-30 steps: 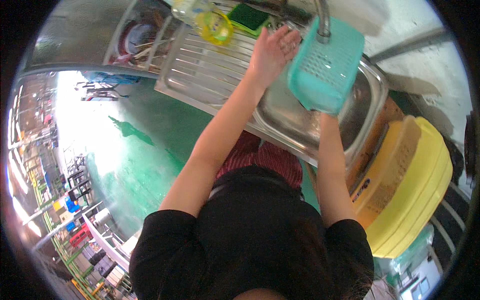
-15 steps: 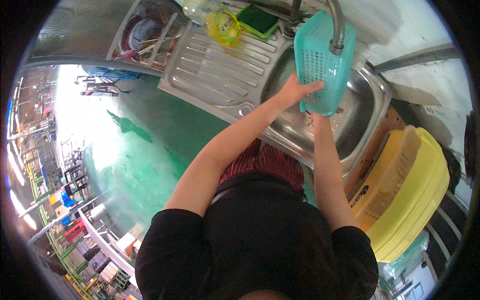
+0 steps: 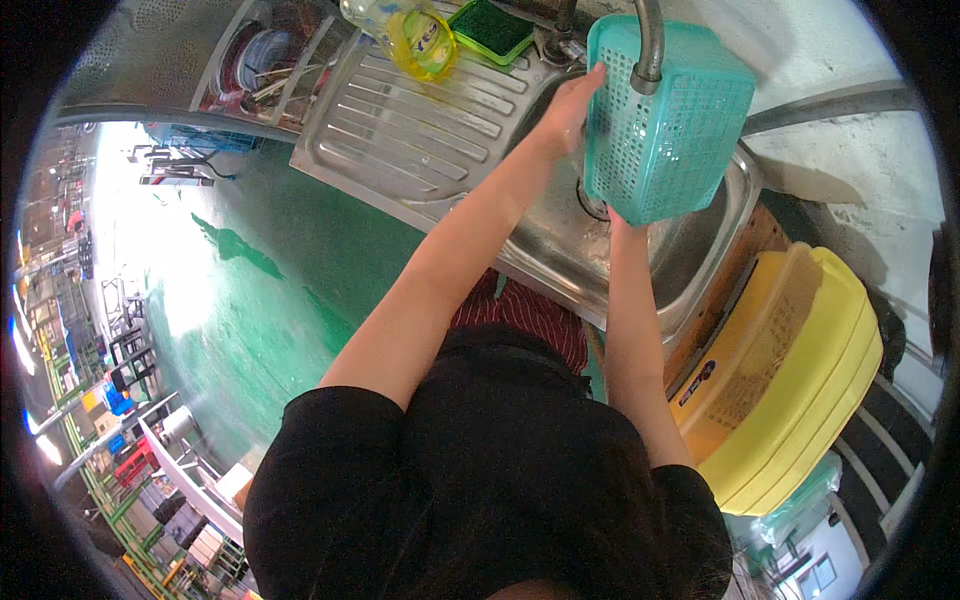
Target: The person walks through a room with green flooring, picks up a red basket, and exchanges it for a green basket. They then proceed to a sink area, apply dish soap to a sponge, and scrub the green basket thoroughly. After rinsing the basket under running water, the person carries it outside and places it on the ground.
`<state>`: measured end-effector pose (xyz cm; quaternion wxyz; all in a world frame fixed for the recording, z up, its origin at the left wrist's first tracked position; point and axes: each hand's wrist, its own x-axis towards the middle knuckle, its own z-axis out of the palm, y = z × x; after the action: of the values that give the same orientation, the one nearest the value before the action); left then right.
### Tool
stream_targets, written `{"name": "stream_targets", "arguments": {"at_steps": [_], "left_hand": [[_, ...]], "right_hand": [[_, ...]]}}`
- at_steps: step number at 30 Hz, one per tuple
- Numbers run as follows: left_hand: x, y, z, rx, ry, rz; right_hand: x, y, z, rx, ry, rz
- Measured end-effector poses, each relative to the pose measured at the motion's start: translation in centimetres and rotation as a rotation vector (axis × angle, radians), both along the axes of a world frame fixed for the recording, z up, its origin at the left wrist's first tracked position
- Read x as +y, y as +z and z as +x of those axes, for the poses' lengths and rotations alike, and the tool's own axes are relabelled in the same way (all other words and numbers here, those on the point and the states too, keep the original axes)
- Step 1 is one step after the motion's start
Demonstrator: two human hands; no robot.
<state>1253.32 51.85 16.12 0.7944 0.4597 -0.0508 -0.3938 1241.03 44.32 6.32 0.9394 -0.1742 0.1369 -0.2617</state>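
Observation:
A turquoise perforated plastic basket (image 3: 695,130) is held tilted over the stainless steel sink (image 3: 570,235), beneath the grey curved faucet (image 3: 649,72). Its wet-looking holed bottom and sides face up toward me. My left hand (image 3: 572,112) grips the basket's left edge, the thumb lying along it and the other fingers mostly hidden. At the near lower corner, my right hand (image 3: 622,219) holds the basket from below; most of its fingers are out of sight behind the plastic. A drain (image 3: 590,203) shows partly in the basin between my forearms.
Left of the basin lies a ribbed drainboard (image 3: 420,120). At its back stand a bottle of yellow liquid (image 3: 425,50) and a green scouring pad in a lime tray (image 3: 492,32). A yellow tub (image 3: 800,380) leans right of the sink. A dish rack (image 3: 265,70) sits far left.
The basket has been turned so that more of its broad side shows. My left hand has shifted up along its edge, and the whole view has slid slightly.

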Motion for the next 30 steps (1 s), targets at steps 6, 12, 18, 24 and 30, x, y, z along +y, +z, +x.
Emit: {"name": "stream_targets", "arguments": {"at_steps": [6,12,18,24,30], "left_hand": [[5.0,-1.0,2.4,-0.525,-0.150,0.367],[7.3,-0.7,0.2,-0.266,-0.100,0.091],[11.3,-2.2,-2.4,0.324,-0.014,0.005],[16.3,-1.0,-4.4,0.083,0.091,-0.014],[19.4,3.0,-4.9,0.009,0.133,0.046]], "right_hand": [[-3.8,-4.9,1.4,0.025,-0.046,0.353],[-5.0,-2.3,-1.3,0.198,0.031,-0.034],[-7.5,-1.6,1.5,0.416,0.301,-0.703],[-9.1,-3.4,7.6,0.500,0.525,-1.250],[-8.8,3.3,10.5,0.852,0.776,-1.228]]}}
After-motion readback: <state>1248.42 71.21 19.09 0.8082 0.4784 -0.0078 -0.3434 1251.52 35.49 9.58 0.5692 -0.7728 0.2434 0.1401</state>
